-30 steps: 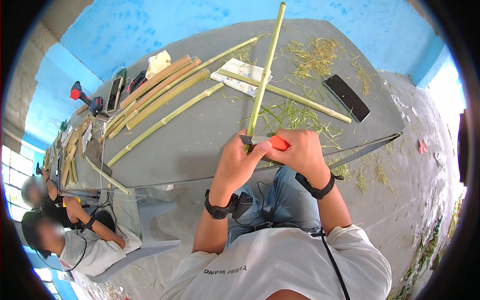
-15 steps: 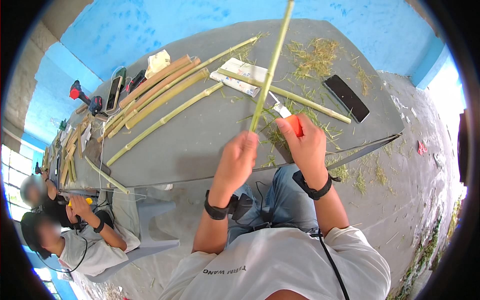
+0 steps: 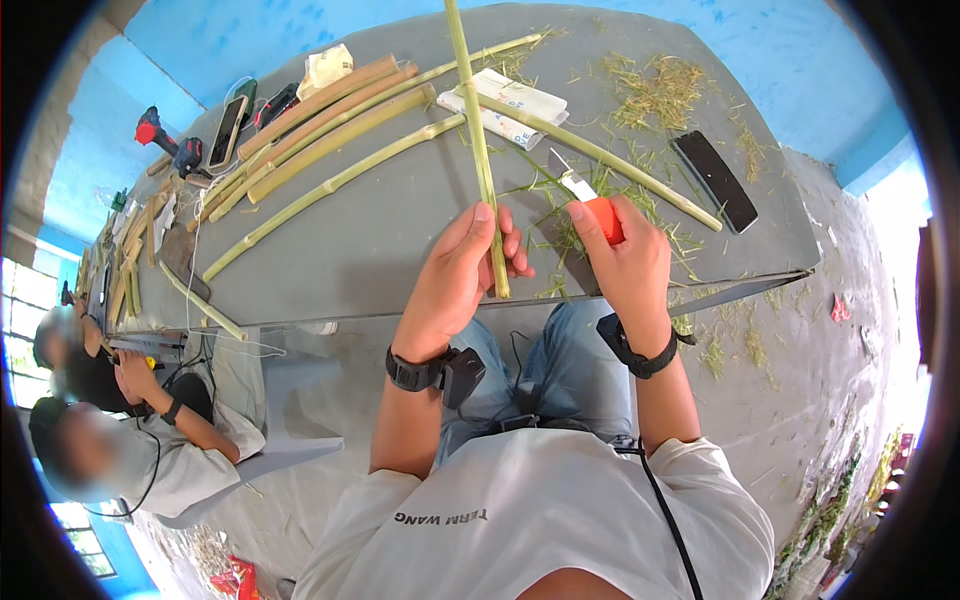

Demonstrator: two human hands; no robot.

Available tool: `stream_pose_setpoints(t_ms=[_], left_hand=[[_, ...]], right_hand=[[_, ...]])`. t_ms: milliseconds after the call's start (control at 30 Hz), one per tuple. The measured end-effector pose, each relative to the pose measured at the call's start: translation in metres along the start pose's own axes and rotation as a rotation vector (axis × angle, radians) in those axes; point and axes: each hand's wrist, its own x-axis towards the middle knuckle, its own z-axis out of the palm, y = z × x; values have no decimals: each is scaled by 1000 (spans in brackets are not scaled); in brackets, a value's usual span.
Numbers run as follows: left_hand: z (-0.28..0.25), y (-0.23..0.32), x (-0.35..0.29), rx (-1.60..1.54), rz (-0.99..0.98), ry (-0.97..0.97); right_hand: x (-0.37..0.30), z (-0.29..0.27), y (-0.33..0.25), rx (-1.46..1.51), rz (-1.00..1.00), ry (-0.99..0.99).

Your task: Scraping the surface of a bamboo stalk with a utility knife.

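Near the table's front edge, my left hand (image 3: 463,262) grips a long green bamboo stick (image 3: 476,140) close to its lower end. The stick stands nearly upright in the picture and leans slightly left at its top, which runs out of view. In my right hand (image 3: 633,268) is a knife (image 3: 600,214) with an orange handle, its short blade pointing up and left. The blade is apart from the stick. Another bamboo stick (image 3: 625,168) lies beyond the knife across a folded printed paper (image 3: 510,104). Thin green shavings (image 3: 655,210) are scattered around the knife.
Several bamboo poles (image 3: 335,185) lie on the grey table (image 3: 380,225) to the left. A black phone (image 3: 716,180) rests at right, near a shavings pile (image 3: 660,95). Far left are a second phone (image 3: 229,130) and a cordless drill (image 3: 170,142). Two people (image 3: 150,440) sit at lower left.
My left hand has turned so its fingers show, and the stick's lower end now extends below it. The stick's top has swung left. The knife has moved slightly right and down.
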Motion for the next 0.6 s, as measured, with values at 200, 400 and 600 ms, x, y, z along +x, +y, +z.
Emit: stream_pose_setpoints(t_ms=[200, 400, 600], left_hand=[[4, 2, 0, 13, 25, 3], [20, -5, -5, 88, 277, 63], [49, -1, -2, 52, 396, 47]], right_hand=[[0, -5, -3, 107, 5, 16], [-6, -19, 4, 673, 177, -7], [-25, -34, -18, 1149, 230, -194]])
